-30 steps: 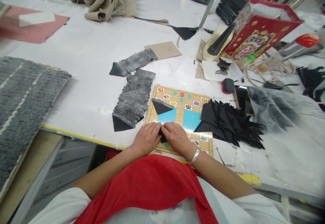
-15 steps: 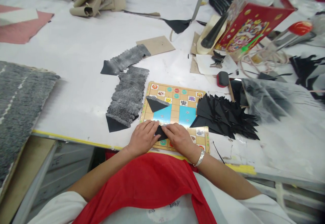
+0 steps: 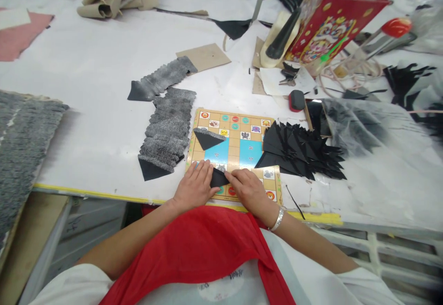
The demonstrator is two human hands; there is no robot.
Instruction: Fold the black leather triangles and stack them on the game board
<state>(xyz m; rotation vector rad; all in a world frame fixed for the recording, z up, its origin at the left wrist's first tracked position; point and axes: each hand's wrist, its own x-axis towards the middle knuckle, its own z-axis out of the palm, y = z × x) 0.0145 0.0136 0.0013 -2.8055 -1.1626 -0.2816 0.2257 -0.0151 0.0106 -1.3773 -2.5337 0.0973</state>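
1. Right at the near edge of the bench (image 3: pixel 104 65), both hands rest on a printed game board (image 3: pixel 238 146).
2. The left hand (image 3: pixel 194 187) lies flat with its fingers stretched out and loosely together. Its fingertips press on the left edge of a small black triangle (image 3: pixel 218 178), with no grip closed around it.
3. The right hand (image 3: pixel 251 192), with a silver bracelet (image 3: pixel 278 219) at the wrist, is likewise spread flat, and its fingertips touch the triangle's right corner.
4. The black triangle lies flat on the board's near edge, between the two hands.
5. A second triangle (image 3: pixel 206 138), black with a grey furry edge, lies further up on the board, apart from the hands.
6. A pile of black triangles (image 3: pixel 301 150) overlaps the board's right side.
7. Left of the board, a row of overlapping grey furry pieces (image 3: pixel 168 134) runs away across the bench.
8. A red printed box (image 3: pixel 332 23) stands tilted at the far right.
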